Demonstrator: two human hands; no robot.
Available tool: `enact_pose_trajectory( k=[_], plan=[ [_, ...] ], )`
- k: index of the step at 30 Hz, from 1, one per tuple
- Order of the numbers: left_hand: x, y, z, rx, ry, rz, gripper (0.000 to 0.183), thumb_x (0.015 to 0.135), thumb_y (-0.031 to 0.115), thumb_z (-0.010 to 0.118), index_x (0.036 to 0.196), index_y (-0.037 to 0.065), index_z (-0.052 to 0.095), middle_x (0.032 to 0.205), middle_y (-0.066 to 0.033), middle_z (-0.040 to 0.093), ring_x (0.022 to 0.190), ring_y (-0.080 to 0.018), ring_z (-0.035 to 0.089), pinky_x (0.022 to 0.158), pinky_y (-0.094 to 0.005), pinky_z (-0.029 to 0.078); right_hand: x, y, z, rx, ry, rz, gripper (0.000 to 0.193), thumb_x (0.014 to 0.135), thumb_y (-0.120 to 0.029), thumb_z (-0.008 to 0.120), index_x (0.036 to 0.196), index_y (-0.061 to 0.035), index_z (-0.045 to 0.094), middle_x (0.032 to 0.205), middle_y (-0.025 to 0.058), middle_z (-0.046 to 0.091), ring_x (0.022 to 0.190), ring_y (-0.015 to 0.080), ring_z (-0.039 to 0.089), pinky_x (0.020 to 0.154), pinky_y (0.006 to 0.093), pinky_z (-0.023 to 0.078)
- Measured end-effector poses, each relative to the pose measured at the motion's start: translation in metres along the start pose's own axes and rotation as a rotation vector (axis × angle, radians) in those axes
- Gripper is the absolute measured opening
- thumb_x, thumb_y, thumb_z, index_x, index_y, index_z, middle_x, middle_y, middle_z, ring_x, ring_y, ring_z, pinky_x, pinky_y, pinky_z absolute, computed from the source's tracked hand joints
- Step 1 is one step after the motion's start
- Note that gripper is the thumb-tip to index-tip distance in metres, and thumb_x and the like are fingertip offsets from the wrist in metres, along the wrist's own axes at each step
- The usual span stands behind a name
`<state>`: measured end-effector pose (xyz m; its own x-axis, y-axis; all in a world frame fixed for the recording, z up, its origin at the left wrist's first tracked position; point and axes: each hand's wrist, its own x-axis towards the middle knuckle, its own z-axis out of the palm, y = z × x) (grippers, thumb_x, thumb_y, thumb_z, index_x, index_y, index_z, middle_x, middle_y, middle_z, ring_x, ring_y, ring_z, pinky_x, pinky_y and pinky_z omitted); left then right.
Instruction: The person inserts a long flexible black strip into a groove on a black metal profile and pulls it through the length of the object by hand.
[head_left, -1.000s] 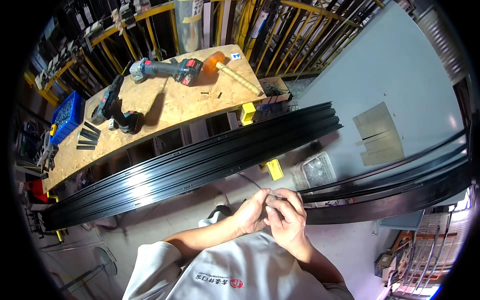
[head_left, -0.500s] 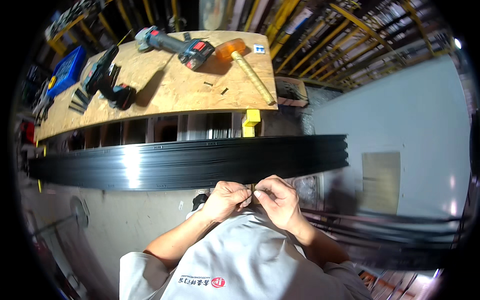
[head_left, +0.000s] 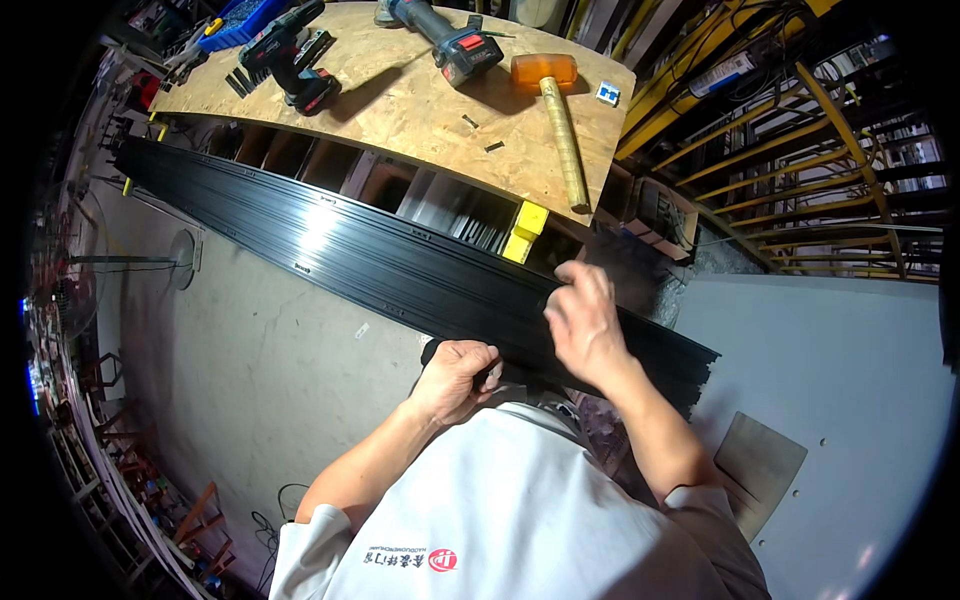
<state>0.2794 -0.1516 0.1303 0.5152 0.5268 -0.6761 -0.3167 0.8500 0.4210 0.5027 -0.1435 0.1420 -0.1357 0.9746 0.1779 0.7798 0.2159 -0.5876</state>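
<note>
My left hand (head_left: 458, 380) is closed in front of my chest, at the near edge of a long stack of black metal profiles (head_left: 400, 270). Whatever is inside its fingers is hidden. Above the right part of the stack is my right hand (head_left: 588, 325), its fingers half bent and apart, slightly blurred, with nothing visible in them. Beyond the stack is a wooden workbench (head_left: 400, 120). Two small dark pieces, one of them a short dark piece (head_left: 494, 147), lie on it near a mallet (head_left: 562, 130) with an orange head and a wrapped handle.
A cordless drill (head_left: 290, 65) and a cordless angle grinder (head_left: 445, 40) lie on the bench, with a blue bin (head_left: 240, 22) at its far left. A yellow support (head_left: 525, 232) stands under the bench edge. Grey panel (head_left: 850, 370) at right; yellow racks (head_left: 850, 160) behind.
My hands, pinched together before, have separated. The right one has moved up and right over the profiles; the left stays near my chest. The whole view has turned and shifted.
</note>
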Motion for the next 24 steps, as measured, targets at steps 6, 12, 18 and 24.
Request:
enact_pose_trajectory(
  k=[6,12,18,24],
  plan=[
    [-0.01,-0.009,-0.021,0.082,-0.025,0.031,0.027,0.096,0.012,0.059,0.072,0.0,0.059,0.066,-0.0084,0.057,0.058,-0.0155,0.05,0.053,-0.0285,0.039,0.0,0.048,0.028,-0.018,0.038,0.006,0.013,0.074,0.002,0.072,0.082,-0.0007,0.062,0.121,0.0174,0.057,0.109,0.0356,0.057,0.093,0.0458,0.047],
    [-0.026,-0.009,-0.036,0.003,0.015,0.059,0.022,0.096,0.012,0.061,0.077,0.001,0.06,0.07,-0.0077,0.058,0.06,-0.0152,0.05,0.055,-0.0283,0.042,-0.001,0.042,0.036,-0.159,0.079,-0.06,0.011,0.074,0.001,0.072,0.081,-0.0006,0.063,0.117,0.0167,0.059,0.105,0.0348,0.058,0.089,0.0457,0.049],
    [-0.031,0.0,-0.042,-0.005,-0.013,0.078,0.021,0.096,0.011,0.06,0.077,0.001,0.059,0.07,-0.0073,0.058,0.06,-0.0144,0.05,0.054,-0.0272,0.041,0.002,0.037,0.038,-0.127,0.086,-0.014,0.012,0.074,0.004,0.072,0.081,-0.0003,0.063,0.113,0.0172,0.059,0.102,0.0367,0.059,0.086,0.0444,0.051],
    [-0.035,0.004,-0.04,-0.015,-0.01,0.062,0.023,0.095,0.008,0.058,0.073,0.002,0.058,0.071,-0.0069,0.058,0.06,-0.0134,0.05,0.052,-0.0259,0.04,0.008,0.036,0.036,-0.036,-0.015,0.192,0.015,0.073,0.004,0.074,0.081,0.0002,0.061,0.101,0.0193,0.062,0.095,0.0397,0.061,0.081,0.0441,0.051]
  ],
)
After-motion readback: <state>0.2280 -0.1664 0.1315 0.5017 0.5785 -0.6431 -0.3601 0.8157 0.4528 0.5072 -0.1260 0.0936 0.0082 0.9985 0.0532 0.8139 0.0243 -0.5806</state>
